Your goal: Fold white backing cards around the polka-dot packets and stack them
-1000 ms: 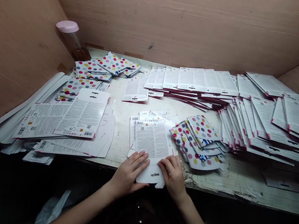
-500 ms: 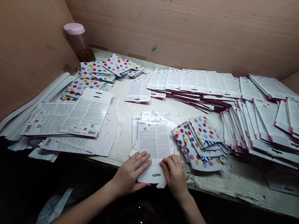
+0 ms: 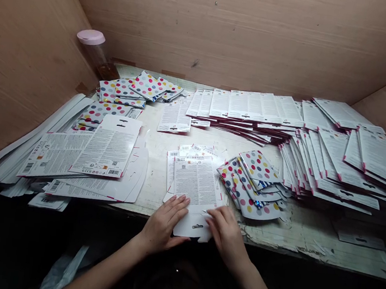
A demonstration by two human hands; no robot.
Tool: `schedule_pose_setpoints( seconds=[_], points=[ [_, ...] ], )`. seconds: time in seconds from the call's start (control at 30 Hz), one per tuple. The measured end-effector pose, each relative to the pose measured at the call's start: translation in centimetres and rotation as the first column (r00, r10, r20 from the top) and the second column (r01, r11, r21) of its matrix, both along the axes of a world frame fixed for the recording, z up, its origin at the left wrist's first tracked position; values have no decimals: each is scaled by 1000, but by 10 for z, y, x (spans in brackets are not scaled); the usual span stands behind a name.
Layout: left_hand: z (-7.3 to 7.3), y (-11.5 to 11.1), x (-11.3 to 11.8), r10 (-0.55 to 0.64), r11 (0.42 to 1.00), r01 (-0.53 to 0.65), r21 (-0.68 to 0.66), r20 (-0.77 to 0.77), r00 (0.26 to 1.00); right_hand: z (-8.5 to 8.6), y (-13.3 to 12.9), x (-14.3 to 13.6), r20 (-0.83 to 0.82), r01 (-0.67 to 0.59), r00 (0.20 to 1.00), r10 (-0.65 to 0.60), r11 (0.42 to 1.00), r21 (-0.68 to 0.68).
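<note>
A white printed card (image 3: 197, 182) with a hanging slot lies at the table's front edge, over other cards. My left hand (image 3: 166, 221) rests on its lower left part, fingers stretched out and thumb by the bottom edge. At the card's lower right side is my right hand (image 3: 226, 230), its fingers bent and apart, with the index fingertip on or just over the card; nothing shows held in it. Polka-dot packets (image 3: 253, 184) are piled just right of the card.
Printed cards (image 3: 103, 147) lie stacked at the left, with more polka-dot packets (image 3: 147, 85) behind. A pink-lidded container (image 3: 91, 37) stands in the back left corner. Rows of filed cards (image 3: 328, 156) cover the right and back. Wooden panels (image 3: 228, 31) enclose the table (image 3: 158, 159).
My right hand's fingers have spread from a closer pinch and drawn slightly off the card's right edge. My left hand stays on the card. The whole view has shifted slightly.
</note>
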State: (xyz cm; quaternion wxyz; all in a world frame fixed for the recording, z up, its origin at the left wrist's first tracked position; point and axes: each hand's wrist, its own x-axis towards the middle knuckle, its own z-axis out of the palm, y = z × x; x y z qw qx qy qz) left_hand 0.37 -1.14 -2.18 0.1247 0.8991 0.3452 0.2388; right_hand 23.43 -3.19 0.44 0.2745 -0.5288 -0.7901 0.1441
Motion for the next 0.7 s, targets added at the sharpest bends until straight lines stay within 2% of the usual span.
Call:
schedule_pose_setpoints(
  seconds=[0.1, 0.13, 0.2, 0.27, 0.33, 0.37, 0.43, 0.5, 0.6, 0.67, 0.7],
  points=[
    [1, 0, 0, 2, 1000, -2, 2, 7, 1000, -14, 19, -5, 115, 14, 993, -15, 1000, 12],
    [1, 0, 1, 1, 1000, -1, 3, 9, 1000, -16, 17, -7, 135, -5, 991, 3, 1000, 16],
    [2, 0, 1, -3, 1000, 3, 9, 13, 1000, -15, -1, -7, 183, -121, 976, 117, 993, 10],
    [2, 0, 0, -7, 1000, 7, 14, 15, 1000, -3, -22, -2, 207, -287, 933, 294, 956, -65],
    [2, 0, -2, -18, 999, 17, 28, 48, 999, 15, -33, 8, 113, -415, 888, 445, 883, -218],
    [2, 0, -3, -27, 999, 24, 41, 80, 996, 24, -32, 12, 34, -431, 888, 459, 856, -286],
    [3, -2, -4, -39, 998, 30, 60, 152, 988, 33, -19, 17, -79, -401, 913, 400, 849, -343],
    [4, -4, -2, 21, 999, -26, 21, 209, 978, 29, 2, 15, -126, -346, 938, 323, 895, -280],
    [6, -6, 6, 215, 975, -197, -100, 223, 951, 3, 22, 4, -198, -260, 954, 226, 952, -162],
    [7, -6, 10, 307, 951, -289, -112, 219, 926, -14, 24, -4, -201, -143, 972, 125, 986, -80],
    [7, -6, 10, 314, 949, -303, -84, 205, 927, -20, 22, -7, -161, -85, 984, 81, 996, -20]
  ],
)
